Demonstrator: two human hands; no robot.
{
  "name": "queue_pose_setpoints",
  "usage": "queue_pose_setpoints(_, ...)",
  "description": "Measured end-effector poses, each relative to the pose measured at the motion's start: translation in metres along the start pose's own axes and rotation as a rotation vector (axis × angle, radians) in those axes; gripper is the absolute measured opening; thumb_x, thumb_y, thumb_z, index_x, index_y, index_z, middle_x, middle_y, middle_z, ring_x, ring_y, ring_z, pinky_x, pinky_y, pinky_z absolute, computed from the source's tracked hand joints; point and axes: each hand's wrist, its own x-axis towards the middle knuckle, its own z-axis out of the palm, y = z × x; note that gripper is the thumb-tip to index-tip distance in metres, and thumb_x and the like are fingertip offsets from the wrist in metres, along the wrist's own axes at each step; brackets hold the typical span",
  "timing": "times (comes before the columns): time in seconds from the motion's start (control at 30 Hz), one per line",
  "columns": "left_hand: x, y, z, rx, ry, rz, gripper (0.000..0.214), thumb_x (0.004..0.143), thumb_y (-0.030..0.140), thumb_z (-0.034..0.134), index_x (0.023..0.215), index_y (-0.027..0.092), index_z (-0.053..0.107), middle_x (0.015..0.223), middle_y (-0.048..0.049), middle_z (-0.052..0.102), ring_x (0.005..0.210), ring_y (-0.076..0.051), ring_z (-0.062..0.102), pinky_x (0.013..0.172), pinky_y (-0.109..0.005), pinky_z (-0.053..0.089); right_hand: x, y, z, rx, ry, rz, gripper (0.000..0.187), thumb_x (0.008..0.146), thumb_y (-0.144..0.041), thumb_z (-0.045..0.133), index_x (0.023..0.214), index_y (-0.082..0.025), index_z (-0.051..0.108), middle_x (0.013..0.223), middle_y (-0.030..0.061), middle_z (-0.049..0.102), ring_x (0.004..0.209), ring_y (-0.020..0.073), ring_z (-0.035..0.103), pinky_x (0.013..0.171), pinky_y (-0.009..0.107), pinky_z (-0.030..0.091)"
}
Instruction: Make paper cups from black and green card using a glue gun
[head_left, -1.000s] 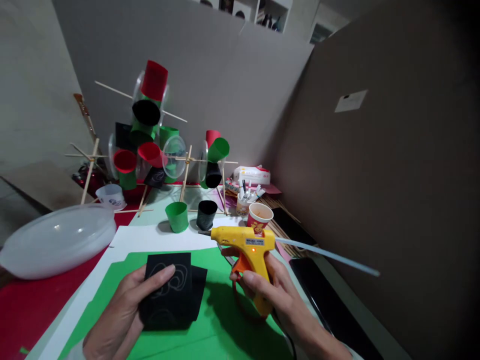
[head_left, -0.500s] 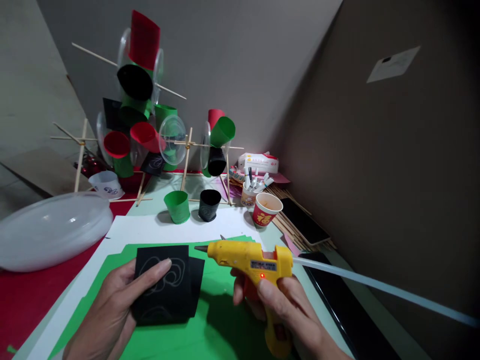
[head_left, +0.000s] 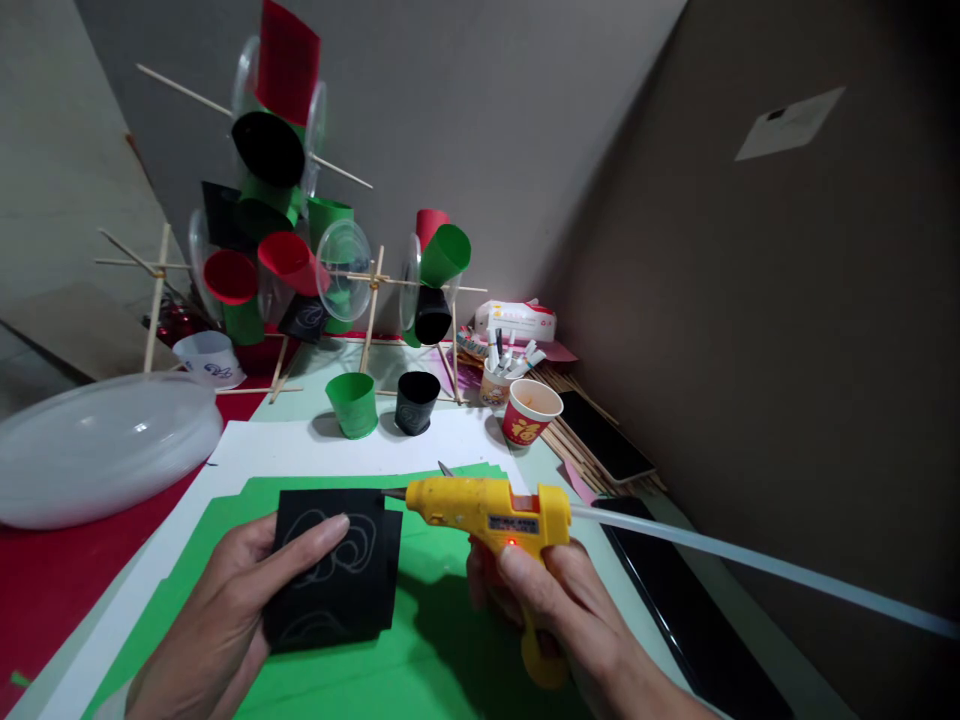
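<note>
A pale green tabletop point(head_left: 334, 365) carries a sheet of white paper point(head_left: 262, 447), with green paper point(head_left: 390, 672) overlapping its near part. At the white paper's right edge stands a red patterned paper cup point(head_left: 528, 422); behind it, a cup of markers point(head_left: 496, 387). Thin wooden sticks point(head_left: 564, 441) lie along the right side, and a long, glossy black slab point(head_left: 690, 600) rests nearer. A wooden-stick frame point(head_left: 368, 341) stands farther back.

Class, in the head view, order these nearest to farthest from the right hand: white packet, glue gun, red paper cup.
1. Glue gun, in the right hand.
2. Red paper cup, beyond the gun.
3. White packet, at the back.
</note>
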Motion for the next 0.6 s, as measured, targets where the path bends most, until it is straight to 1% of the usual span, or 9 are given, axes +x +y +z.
queue_pose_setpoints(0.1, 0.0, 0.001, 0.001, -0.005, -0.024, 0.007, 0.057, 0.045, 0.042, 0.102, 0.096, 0.024, 0.083, 0.098, -0.0089, 0.084, 0.084, -0.037, 0.079, 0.065, -0.041, 0.068, -0.003, -0.003, 0.0, 0.007, 0.019, 0.043, 0.066, 0.088, -0.083, 0.056, 0.08, -0.02, 0.074, 0.085, 0.0072, 0.063, 0.079, 0.0222, 0.055, 0.071, 0.033, 0.046)
queue_pose_setpoints(0.17, 0.001, 0.001, 0.001, -0.007, -0.001, 0.007, 0.061, 0.041, 0.041, 0.103, 0.096, 0.024, 0.084, 0.098, -0.0084, 0.085, 0.085, -0.038, 0.079, 0.064, -0.042, 0.068, -0.004, -0.006, 0.0, -0.017, 0.025, 0.091, 0.068, 0.087, -0.084, 0.055, 0.083, -0.02, 0.076, 0.087, 0.0074, 0.064, 0.08, 0.022, 0.054, 0.072, 0.033, 0.046)
queue_pose_setpoints(0.23, 0.001, 0.002, 0.002, -0.004, 0.015, -0.004, 0.063, 0.038, 0.041, 0.104, 0.096, 0.023, 0.084, 0.099, -0.0081, 0.085, 0.085, -0.039, 0.079, 0.065, -0.044, 0.069, -0.004, -0.006, 0.0, -0.032, 0.007, 0.104, 0.07, 0.087, -0.085, 0.054, 0.087, -0.02, 0.078, 0.09, 0.0079, 0.064, 0.081, 0.0221, 0.054, 0.073, 0.033, 0.045)
queue_pose_setpoints(0.27, 0.001, 0.002, 0.002, -0.002, 0.017, -0.01, 0.063, 0.038, 0.041, 0.104, 0.095, 0.023, 0.084, 0.099, -0.008, 0.085, 0.084, -0.039, 0.079, 0.066, -0.044, 0.069, -0.003, -0.005, -0.001, -0.033, -0.002, 0.1, 0.069, 0.088, -0.085, 0.053, 0.089, -0.02, 0.078, 0.09, 0.0078, 0.064, 0.081, 0.0221, 0.055, 0.073, 0.033, 0.045)
queue_pose_setpoints(0.43, 0.0, 0.002, 0.001, 0.005, -0.02, -0.017, 0.057, 0.044, 0.044, 0.103, 0.093, 0.023, 0.084, 0.097, -0.0082, 0.085, 0.078, -0.037, 0.079, 0.065, -0.045, 0.069, 0.002, 0.007, -0.001, -0.015, -0.022, 0.069, 0.068, 0.09, -0.082, 0.053, 0.088, -0.019, 0.075, 0.088, 0.0073, 0.062, 0.082, 0.0223, 0.055, 0.073, 0.033, 0.046)
queue_pose_setpoints(0.6, 0.0, 0.003, 0.001, 0.011, 0.002, -0.02, 0.057, 0.042, 0.043, 0.103, 0.093, 0.023, 0.084, 0.095, -0.0101, 0.084, 0.078, -0.038, 0.078, 0.065, -0.047, 0.07, 0.003, 0.003, 0.001, 0.021, -0.032, 0.041, 0.068, 0.09, -0.083, 0.053, 0.089, -0.018, 0.076, 0.093, 0.0089, 0.063, 0.088, 0.0249, 0.059, 0.077, 0.035, 0.047)
